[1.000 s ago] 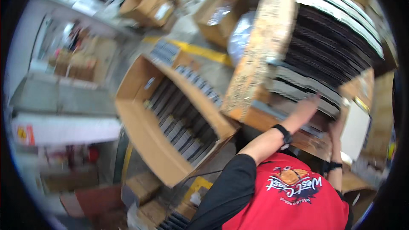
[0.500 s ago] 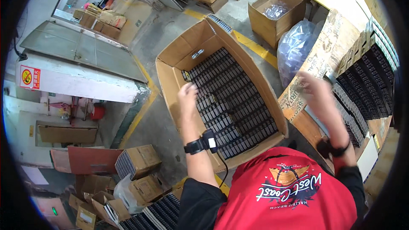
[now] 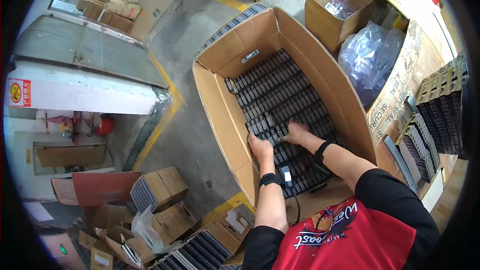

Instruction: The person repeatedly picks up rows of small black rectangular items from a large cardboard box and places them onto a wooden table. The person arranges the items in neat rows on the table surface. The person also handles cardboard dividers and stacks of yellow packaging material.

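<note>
A deep, open cardboard carton [image 3: 335, 87] stands before me, its bottom covered by rows of small black-and-grey pieces [image 3: 280, 77] set close together. Both my hands reach down inside it. My left hand [image 3: 261, 147] is closed at the left end of a row of black-and-grey pieces, by the carton's left wall. Facing it, my right hand [image 3: 298, 133] grips the other end of that row, thumb and fingers bent around it. The fingertips of both hands are partly hidden. What exactly the pieces are, I cannot tell.
On the right, a bench [image 3: 400, 85] carries stacks of black strips [image 3: 440, 120] and a grey metal bar [image 3: 400, 162]. A clear plastic bag [image 3: 370, 60] and a smaller carton [image 3: 332, 17] stand beyond. More boxes [image 3: 160, 187] and rows of pieces lie at lower left.
My right hand has come from above the bench into the carton. The left hand has moved down and right onto the row. My view has shifted, and the bench stacks look different.
</note>
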Available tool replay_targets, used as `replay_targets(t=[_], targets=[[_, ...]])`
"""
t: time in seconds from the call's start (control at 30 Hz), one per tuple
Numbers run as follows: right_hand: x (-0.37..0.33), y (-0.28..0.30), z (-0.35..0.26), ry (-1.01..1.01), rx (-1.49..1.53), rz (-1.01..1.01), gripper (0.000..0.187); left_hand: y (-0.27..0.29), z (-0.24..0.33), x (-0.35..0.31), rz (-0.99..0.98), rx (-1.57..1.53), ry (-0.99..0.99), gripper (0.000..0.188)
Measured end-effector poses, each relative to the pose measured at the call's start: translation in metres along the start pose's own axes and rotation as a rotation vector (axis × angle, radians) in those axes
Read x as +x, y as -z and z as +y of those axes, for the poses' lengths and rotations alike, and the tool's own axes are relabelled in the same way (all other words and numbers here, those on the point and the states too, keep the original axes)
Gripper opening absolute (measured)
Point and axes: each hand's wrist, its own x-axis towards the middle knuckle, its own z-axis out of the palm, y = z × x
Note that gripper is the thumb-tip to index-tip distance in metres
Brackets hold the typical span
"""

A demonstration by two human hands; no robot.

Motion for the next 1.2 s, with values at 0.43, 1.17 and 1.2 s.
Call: replay_targets(t=[0.43,1.17,1.2], targets=[[0.009,-0.018,-0.01,0.01,0.132,0.115,0.114,0.001,-0.006,-0.013,0.037,0.038,-0.16,0.039],[-0.012,-0.014,-0.024,-0.065,0.295,0.141,0.102,0.008,0.01,-0.016,-0.002,0.15,-0.106,0.058],[-0.015,-0.015,-0.028,-0.053,0.284,0.171,0.101,0.008,0.01,-0.015,-0.001,0.173,-0.106,0.057]])
